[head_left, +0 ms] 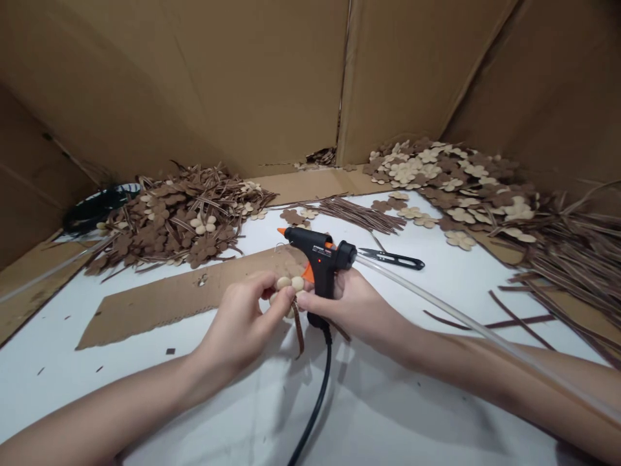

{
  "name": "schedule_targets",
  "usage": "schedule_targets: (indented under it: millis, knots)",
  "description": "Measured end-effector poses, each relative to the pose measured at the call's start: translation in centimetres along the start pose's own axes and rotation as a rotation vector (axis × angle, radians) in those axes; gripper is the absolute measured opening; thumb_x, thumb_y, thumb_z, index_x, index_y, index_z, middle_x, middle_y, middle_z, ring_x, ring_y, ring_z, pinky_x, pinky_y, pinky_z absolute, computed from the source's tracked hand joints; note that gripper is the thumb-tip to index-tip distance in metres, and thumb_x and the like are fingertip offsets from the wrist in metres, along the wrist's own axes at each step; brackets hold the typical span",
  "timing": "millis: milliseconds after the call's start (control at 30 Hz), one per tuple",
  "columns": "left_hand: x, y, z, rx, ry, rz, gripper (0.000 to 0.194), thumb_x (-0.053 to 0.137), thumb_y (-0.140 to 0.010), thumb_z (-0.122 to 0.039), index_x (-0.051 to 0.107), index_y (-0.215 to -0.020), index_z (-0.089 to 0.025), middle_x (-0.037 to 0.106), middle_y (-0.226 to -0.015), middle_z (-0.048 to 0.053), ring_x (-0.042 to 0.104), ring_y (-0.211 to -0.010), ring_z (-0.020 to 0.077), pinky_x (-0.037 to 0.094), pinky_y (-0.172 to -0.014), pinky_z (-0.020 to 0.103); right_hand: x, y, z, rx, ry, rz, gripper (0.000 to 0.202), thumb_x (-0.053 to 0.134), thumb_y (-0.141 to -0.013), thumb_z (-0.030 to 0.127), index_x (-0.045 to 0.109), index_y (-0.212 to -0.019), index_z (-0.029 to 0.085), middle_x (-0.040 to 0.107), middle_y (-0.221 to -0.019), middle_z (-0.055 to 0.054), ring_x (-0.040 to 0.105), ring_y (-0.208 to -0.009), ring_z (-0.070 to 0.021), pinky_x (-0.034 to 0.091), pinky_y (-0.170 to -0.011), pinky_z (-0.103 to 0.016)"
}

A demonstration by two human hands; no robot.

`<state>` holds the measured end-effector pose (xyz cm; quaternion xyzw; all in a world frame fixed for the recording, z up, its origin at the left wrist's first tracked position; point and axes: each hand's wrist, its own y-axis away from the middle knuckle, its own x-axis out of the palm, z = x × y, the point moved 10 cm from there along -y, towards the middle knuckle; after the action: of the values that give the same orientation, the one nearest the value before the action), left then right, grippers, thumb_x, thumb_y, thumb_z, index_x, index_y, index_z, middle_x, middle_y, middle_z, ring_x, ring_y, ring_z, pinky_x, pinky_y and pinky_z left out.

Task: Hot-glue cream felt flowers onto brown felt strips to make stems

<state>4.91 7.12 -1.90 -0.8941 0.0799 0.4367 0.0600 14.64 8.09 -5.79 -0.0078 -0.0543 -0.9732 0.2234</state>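
My left hand [252, 307] pinches a cream felt flower [297, 284] between thumb and fingers, partly hidden by them. A thin brown strip [299, 331] hangs down from the flower. My right hand [356, 298] is closed around the handle of a black hot glue gun [323, 268], its thumb across the handle and reaching to the flower's edge. The gun's orange nozzle [281, 231] points left, and a small red light glows on its body. A clear glue stick [417, 285] runs out of its rear. My right fingers are mostly hidden behind the gun.
A cardboard strip [155, 304] lies on the white table behind my left hand. Black thread snips [392, 258] lie right of the gun. Piles of felt flowers [179, 213] and brown strips [359, 213] sit around. Cardboard walls [233, 84] enclose the back; a cord [317, 401] trails toward me.
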Motion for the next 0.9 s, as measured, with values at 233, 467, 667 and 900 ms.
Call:
schedule_targets:
  millis: [233, 467, 667, 900]
  knots:
    - [-0.9, -1.1, 0.3, -0.048, 0.103, 0.145, 0.043, 0.035, -0.085, -0.047, 0.065, -0.079, -0.016, 0.067, -0.073, 0.003, 0.055, -0.067, 0.0169, 0.04, -0.06, 0.023, -0.4, -0.1, 0.6, -0.021, -0.02, -0.035, 0.006, 0.06, -0.074, 0.021, 0.056, -0.076, 0.017, 0.062, -0.076, -0.001, 0.061, -0.075, -0.016, 0.049, -0.07, -0.029]
    - [-7.4, -1.4, 1.4, -0.075, -0.054, -0.316, 0.047, 0.04, -0.084, -0.044, 0.043, -0.045, -0.018, 0.046, -0.045, -0.002, 0.04, -0.046, 0.0109, 0.03, -0.046, 0.022, 0.2, -0.1, -0.4, 0.046, -0.134, 0.01, 0.018, 0.061, -0.075, 0.023, 0.056, -0.091, 0.015, 0.064, -0.084, -0.005, 0.062, -0.075, -0.017, 0.052, -0.07, -0.034]
    - [-0.6, -2.1, 1.3, -0.037, 0.05, 0.228, 0.039, 0.043, -0.08, -0.049, 0.064, -0.078, -0.016, 0.062, -0.07, 0.002, 0.049, -0.061, 0.014, 0.034, -0.053, 0.021, -0.3, 0.0, 0.3, 0.01, 0.014, -0.038, 0.01, 0.06, -0.074, 0.022, 0.056, -0.081, 0.017, 0.059, -0.074, 0.0, 0.058, -0.071, -0.0143, 0.048, -0.063, -0.026]
    - [0.5, -1.6, 2.1, -0.144, 0.071, 0.326, 0.039, 0.052, -0.075, -0.051, 0.061, -0.064, -0.014, 0.042, -0.052, -0.004, 0.031, -0.049, 0.0085, 0.021, -0.045, 0.02, -0.3, -0.1, -0.3, 0.022, 0.037, -0.009, 0.007, 0.059, -0.072, 0.022, 0.055, -0.077, 0.017, 0.054, -0.069, 0.003, 0.05, -0.063, -0.0111, 0.042, -0.058, -0.023]
